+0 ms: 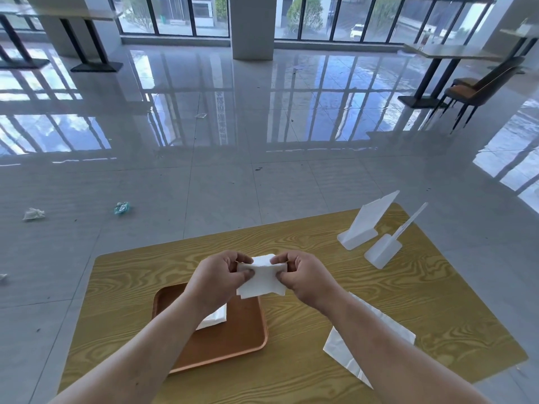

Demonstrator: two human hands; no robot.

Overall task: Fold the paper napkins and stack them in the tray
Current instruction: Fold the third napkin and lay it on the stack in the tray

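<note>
A white paper napkin (260, 277) hangs in the air above the table, partly folded. My left hand (217, 277) pinches its left edge and my right hand (306, 277) pinches its right edge. Below them a brown tray (233, 342) lies on the wooden table (408, 301). Inside the tray a folded white napkin (214, 317) shows, half hidden by my left forearm. A flat pile of unfolded napkins (342, 346) lies to the right of the tray, partly under my right forearm.
Two white plastic sign stands (361, 228) (385, 249) stand at the table's far right. Crumpled litter (121, 207) (33, 214) lies on the glossy tiled floor. Other tables and a chair (478, 88) stand far off by the windows.
</note>
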